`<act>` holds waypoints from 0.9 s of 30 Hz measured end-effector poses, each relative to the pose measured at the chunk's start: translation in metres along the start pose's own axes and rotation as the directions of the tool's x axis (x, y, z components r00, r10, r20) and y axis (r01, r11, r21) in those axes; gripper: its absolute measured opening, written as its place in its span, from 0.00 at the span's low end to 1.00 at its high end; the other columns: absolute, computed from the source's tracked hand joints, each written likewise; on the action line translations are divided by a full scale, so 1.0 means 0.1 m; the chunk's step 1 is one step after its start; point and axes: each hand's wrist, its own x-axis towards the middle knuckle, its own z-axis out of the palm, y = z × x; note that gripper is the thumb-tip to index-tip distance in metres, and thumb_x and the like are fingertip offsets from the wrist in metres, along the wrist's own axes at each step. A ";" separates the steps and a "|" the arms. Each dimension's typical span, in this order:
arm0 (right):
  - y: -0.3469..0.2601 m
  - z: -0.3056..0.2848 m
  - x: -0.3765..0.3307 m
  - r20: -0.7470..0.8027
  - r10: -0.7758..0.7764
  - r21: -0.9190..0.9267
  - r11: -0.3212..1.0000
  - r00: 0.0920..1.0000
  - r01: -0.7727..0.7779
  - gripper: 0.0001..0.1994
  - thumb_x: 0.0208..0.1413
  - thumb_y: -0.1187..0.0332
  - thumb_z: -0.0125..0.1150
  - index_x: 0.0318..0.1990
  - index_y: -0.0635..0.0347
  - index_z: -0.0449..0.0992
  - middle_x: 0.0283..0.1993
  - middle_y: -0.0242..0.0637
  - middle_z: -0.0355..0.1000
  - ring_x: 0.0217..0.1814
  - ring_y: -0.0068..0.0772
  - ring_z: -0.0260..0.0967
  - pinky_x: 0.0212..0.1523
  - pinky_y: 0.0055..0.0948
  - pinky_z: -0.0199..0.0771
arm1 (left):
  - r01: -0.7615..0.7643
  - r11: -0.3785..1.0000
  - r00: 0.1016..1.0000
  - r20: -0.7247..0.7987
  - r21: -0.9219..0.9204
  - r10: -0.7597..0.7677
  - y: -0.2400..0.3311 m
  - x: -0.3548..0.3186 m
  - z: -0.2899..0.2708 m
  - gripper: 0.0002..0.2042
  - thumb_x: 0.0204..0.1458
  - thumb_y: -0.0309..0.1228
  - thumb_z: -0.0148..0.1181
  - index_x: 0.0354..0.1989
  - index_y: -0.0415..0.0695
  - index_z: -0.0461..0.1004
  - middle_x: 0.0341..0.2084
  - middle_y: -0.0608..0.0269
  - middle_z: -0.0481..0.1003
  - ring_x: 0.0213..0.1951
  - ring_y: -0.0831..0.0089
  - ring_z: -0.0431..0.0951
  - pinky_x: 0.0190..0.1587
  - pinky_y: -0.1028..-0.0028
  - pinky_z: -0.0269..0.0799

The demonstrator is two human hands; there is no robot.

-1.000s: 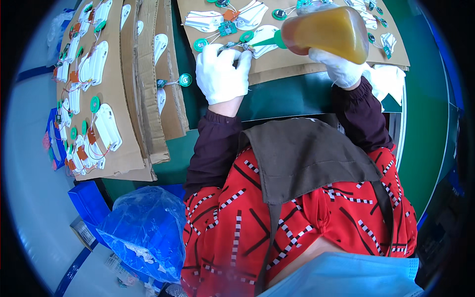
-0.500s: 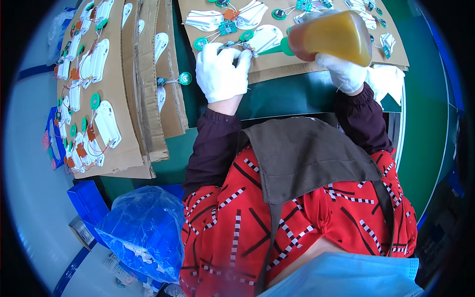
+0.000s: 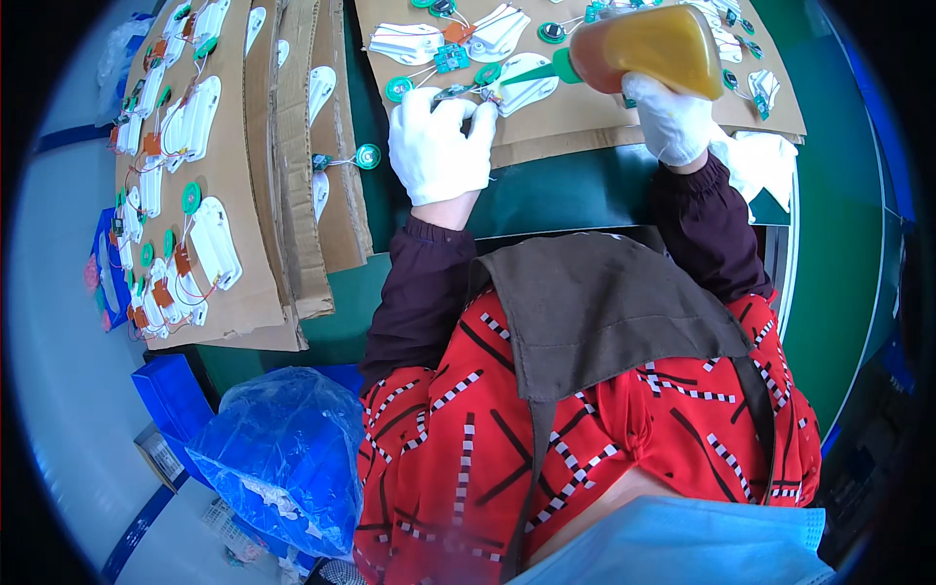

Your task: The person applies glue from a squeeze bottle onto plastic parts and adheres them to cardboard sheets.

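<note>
Our right grip (image 3: pixel 668 122) holds a squeeze bottle (image 3: pixel 648 49) at one o'clock, nozzle pointing toward nine; our left grip (image 3: pixel 439 146), narrow at twelve, pinches a small wired part (image 3: pixel 491 95) near its tip. We judge this as dispensing, calling for a steady nozzle. A white shell (image 3: pixel 529 86) crowds close; loaded cardboard (image 3: pixel 244 314) lies at ten.

L hand (image 3: pixel 442 146) at sm. part (image 3: pixel 493 95), R hand (image 3: pixel 671 119) w/ tilted amber btl (image 3: pixel 663 49)
</note>
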 end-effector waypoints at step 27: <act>-0.05 0.03 -0.07 0.268 -0.244 -0.132 0.949 0.932 0.287 0.35 0.45 0.64 0.73 0.60 0.58 0.61 0.56 0.41 0.67 0.59 0.38 0.65 0.56 0.34 0.68 | -0.048 0.999 0.997 -0.056 0.008 0.049 -0.01 -0.06 0.03 0.06 0.43 0.34 0.65 0.25 0.45 0.80 0.35 0.56 0.71 0.36 0.59 0.72 0.36 0.62 0.70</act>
